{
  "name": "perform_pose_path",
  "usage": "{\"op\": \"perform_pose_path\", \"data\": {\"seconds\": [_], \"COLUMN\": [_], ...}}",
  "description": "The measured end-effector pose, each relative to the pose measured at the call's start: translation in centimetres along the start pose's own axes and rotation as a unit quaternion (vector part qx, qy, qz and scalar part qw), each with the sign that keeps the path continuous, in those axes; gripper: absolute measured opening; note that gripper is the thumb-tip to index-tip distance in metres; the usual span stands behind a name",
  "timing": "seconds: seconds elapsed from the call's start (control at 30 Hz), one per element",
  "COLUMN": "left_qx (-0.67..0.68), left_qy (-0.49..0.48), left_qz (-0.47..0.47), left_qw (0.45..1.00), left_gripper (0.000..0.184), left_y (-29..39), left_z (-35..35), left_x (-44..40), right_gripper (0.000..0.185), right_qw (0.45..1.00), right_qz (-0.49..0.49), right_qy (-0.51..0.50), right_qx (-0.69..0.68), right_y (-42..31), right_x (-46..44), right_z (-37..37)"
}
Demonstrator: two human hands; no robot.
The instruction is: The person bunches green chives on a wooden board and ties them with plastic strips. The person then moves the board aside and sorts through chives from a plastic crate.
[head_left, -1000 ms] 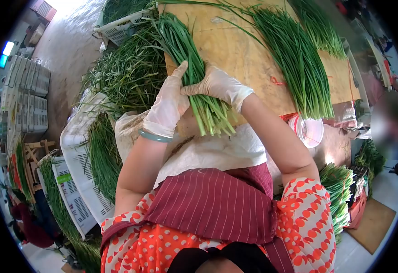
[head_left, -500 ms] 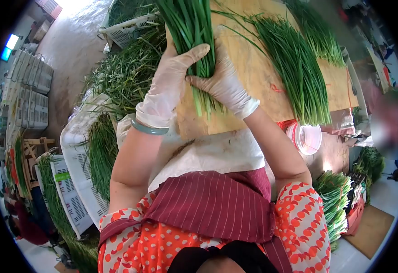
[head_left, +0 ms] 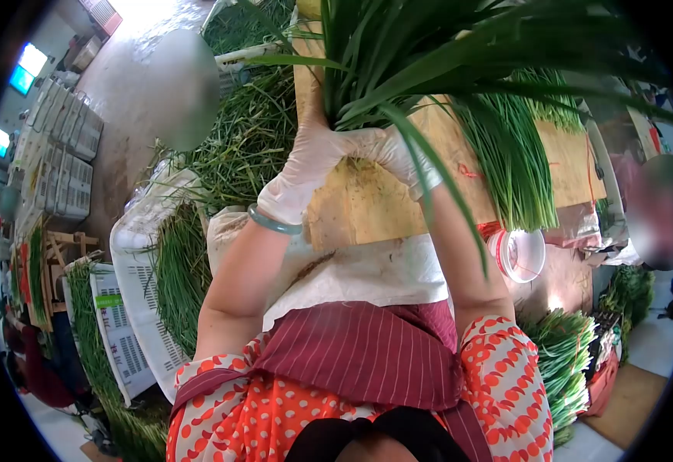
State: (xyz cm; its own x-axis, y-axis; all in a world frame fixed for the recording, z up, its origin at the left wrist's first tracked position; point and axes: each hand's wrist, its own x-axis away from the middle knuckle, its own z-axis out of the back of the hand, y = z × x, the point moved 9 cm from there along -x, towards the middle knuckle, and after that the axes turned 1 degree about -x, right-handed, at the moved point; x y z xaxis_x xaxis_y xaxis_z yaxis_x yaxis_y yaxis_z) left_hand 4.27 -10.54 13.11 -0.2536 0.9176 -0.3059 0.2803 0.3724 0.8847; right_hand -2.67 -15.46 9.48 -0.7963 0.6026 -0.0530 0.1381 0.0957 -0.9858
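A bunch of garlic chives [head_left: 375,61] is held upright over the wooden board [head_left: 375,212], its long leaves fanning out to the right and towards me. My left hand [head_left: 309,162], in a thin white glove, is closed around the left side of the bunch. Gloved the same way, my right hand [head_left: 398,158] grips it from the right, with leaves drooping over the wrist. The two thumbs meet at the front, and the fingers behind the bunch are hidden. To the right, a flat pile of garlic chives [head_left: 509,162] lies on the board.
Loose green leaves [head_left: 248,138] are heaped left of the board. A white crate [head_left: 132,231] holds more chives. A white tub [head_left: 521,254] stands at the board's right corner, and bundled chives [head_left: 559,346] lie below it. A person [head_left: 40,362] is at the far left.
The bunch has been tipped so its leaves now spread out to the right and towards me. Both hands have shifted down a little, thumbs now together at the front.
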Motion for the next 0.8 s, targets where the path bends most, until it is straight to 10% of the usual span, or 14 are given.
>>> {"op": "perform_pose_path", "data": {"seconds": [0.17,0.2,0.37,0.5,0.53,0.67,0.8], "left_qx": [-0.009,-0.037,-0.116,-0.082,-0.069,0.097,0.158], "left_qy": [0.019,0.020,0.081,0.177,0.197,0.236,0.329], "left_qz": [-0.002,-0.047,-0.114,-0.017,-0.034,0.048,0.166], "left_qw": [1.000,0.998,0.983,0.981,0.977,0.966,0.916], "left_gripper": [0.124,0.122,0.108,0.049,0.023,0.020,0.018], "left_y": [-0.6,0.1,1.5,3.2,4.0,1.2,-2.7], "left_z": [-0.4,-0.6,0.1,2.3,3.1,7.2,9.1], "left_x": [-0.3,-0.2,0.2,-0.6,-0.8,-1.8,-0.1], "right_gripper": [0.042,0.045,0.060,0.062,0.067,0.078,0.084], "right_qw": [0.986,0.991,0.979,0.928,0.958,0.993,0.979], "right_qz": [0.065,0.113,0.172,0.199,0.128,-0.039,-0.080], "right_qy": [-0.015,-0.038,-0.008,-0.052,-0.034,-0.105,-0.027], "right_qx": [0.153,-0.067,0.112,0.310,0.253,0.034,0.184], "right_y": [0.3,0.6,-1.0,-5.3,-4.5,-4.1,-2.8], "right_x": [-0.5,-1.1,-0.9,-1.7,-2.3,-1.5,-0.7], "right_z": [-0.7,-1.3,-2.1,-4.3,-3.3,-3.4,-1.0]}}
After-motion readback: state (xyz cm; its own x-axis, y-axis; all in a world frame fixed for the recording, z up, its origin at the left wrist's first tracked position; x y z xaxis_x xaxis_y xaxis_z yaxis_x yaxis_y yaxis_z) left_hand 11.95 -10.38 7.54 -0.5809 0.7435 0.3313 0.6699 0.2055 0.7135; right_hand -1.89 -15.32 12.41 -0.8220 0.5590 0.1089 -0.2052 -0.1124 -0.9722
